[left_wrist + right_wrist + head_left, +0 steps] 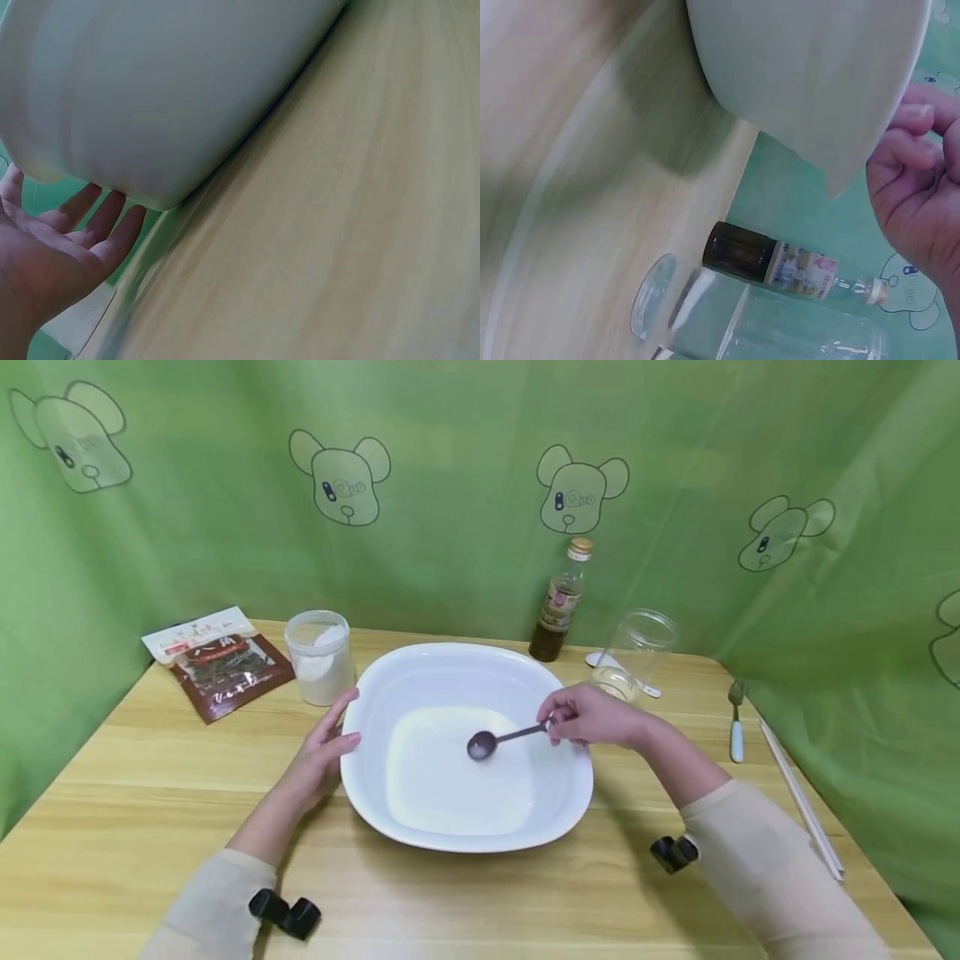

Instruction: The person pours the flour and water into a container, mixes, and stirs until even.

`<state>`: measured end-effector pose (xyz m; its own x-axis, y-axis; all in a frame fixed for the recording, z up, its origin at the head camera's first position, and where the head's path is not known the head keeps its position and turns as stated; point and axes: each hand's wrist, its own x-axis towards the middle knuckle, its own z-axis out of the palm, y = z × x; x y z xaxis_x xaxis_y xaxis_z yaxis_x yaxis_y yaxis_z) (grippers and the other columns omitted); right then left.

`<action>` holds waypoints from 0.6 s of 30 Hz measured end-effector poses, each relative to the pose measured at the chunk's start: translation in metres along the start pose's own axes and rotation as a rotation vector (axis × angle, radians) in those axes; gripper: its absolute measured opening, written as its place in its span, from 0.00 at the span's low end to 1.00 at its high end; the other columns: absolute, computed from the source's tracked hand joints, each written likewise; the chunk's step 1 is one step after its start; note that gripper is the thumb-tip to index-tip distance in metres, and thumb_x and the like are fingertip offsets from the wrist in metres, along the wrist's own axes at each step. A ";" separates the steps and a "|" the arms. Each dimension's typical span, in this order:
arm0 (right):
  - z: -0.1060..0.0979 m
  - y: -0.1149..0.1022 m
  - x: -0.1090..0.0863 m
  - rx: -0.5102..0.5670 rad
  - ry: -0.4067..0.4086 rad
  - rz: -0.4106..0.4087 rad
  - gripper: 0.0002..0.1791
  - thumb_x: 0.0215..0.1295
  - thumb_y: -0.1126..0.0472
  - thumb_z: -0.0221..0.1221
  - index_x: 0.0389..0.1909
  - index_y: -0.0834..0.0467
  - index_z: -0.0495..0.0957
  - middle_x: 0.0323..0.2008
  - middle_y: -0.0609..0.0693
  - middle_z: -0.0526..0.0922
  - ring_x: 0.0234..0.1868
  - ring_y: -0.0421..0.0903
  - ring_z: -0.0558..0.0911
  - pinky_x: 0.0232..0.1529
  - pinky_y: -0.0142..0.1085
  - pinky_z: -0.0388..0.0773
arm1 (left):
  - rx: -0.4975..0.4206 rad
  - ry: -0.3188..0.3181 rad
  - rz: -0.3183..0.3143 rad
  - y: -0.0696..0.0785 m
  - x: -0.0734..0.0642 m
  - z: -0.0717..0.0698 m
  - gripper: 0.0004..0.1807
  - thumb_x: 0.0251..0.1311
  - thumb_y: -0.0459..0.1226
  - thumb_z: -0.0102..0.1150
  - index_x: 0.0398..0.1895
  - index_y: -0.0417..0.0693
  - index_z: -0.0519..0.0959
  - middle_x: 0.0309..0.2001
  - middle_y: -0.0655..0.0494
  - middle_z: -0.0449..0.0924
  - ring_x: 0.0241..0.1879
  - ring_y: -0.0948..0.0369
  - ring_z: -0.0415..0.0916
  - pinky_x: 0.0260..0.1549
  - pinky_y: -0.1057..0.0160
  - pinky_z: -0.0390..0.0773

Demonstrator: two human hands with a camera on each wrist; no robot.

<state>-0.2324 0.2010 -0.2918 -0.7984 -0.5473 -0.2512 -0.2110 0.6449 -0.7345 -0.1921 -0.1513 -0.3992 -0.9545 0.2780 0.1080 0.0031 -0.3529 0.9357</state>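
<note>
A large white basin point(457, 837) stands in the middle of the table. My left hand point(318, 756) rests against its left side, thumb at the rim and fingers along the outer wall. In the left wrist view, the fingertips of the left hand point(64, 247) touch that wall. My right hand point(588, 718) pinches a dark measuring spoon point(482, 745) by the handle end, above the basin's right side. The spoon's bowl faces up over the basin, with a pale patch inside. In the right wrist view the basin wall hides the spoon from sight.
A white-powder jar point(318, 672) and a brown packet point(225, 664) lie behind on the left. A sauce bottle point(557, 610), clear jar point(647, 639) and white spoon point(651, 692) are at the back right. A fork point(737, 727) and chopsticks point(802, 802) lie along the right edge.
</note>
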 end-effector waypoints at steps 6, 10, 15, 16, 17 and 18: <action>0.014 -0.006 0.036 -0.028 0.106 0.018 0.11 0.53 0.71 0.53 0.39 0.66 0.73 0.24 0.57 0.78 0.14 0.41 0.67 0.13 0.28 0.64 | -0.010 0.004 -0.009 0.000 0.000 0.000 0.36 0.53 0.30 0.44 0.66 0.51 0.45 0.60 0.38 0.49 0.50 0.51 0.64 0.45 0.56 0.70; 0.035 -0.016 0.057 0.010 0.084 -0.007 0.11 0.53 0.71 0.53 0.40 0.65 0.74 0.22 0.56 0.78 0.14 0.41 0.67 0.15 0.28 0.65 | -0.016 0.002 -0.008 0.000 -0.001 0.001 0.36 0.53 0.30 0.43 0.66 0.52 0.46 0.60 0.37 0.50 0.51 0.50 0.63 0.45 0.54 0.69; 0.053 -0.028 0.055 0.074 -0.043 -0.032 0.10 0.53 0.70 0.54 0.38 0.63 0.76 0.20 0.56 0.78 0.13 0.40 0.66 0.14 0.27 0.62 | -0.011 -0.002 0.008 0.000 -0.001 0.000 0.36 0.53 0.30 0.43 0.66 0.50 0.46 0.60 0.35 0.48 0.49 0.55 0.66 0.44 0.58 0.71; 0.053 -0.029 0.050 0.073 -0.076 -0.040 0.10 0.53 0.71 0.54 0.37 0.63 0.76 0.20 0.56 0.77 0.12 0.40 0.65 0.13 0.27 0.61 | -0.011 -0.003 0.011 0.000 -0.001 0.001 0.36 0.53 0.30 0.43 0.66 0.50 0.46 0.60 0.35 0.48 0.49 0.55 0.66 0.43 0.59 0.72; 0.052 -0.029 0.043 0.071 -0.111 -0.050 0.10 0.52 0.71 0.54 0.37 0.63 0.76 0.20 0.56 0.77 0.12 0.40 0.65 0.12 0.27 0.60 | -0.012 -0.001 0.012 0.000 -0.001 0.001 0.36 0.53 0.30 0.43 0.66 0.50 0.46 0.60 0.35 0.48 0.48 0.56 0.66 0.43 0.59 0.72; 0.050 -0.027 0.037 0.059 -0.149 -0.068 0.10 0.52 0.71 0.54 0.36 0.62 0.77 0.19 0.56 0.77 0.11 0.39 0.64 0.12 0.26 0.60 | -0.011 -0.002 0.012 0.000 -0.001 0.001 0.36 0.53 0.29 0.43 0.66 0.50 0.46 0.60 0.35 0.48 0.48 0.56 0.66 0.43 0.60 0.72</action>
<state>-0.2276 0.1362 -0.3128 -0.6898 -0.6646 -0.2871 -0.2251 0.5738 -0.7874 -0.1907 -0.1505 -0.3994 -0.9539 0.2751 0.1202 0.0118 -0.3658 0.9306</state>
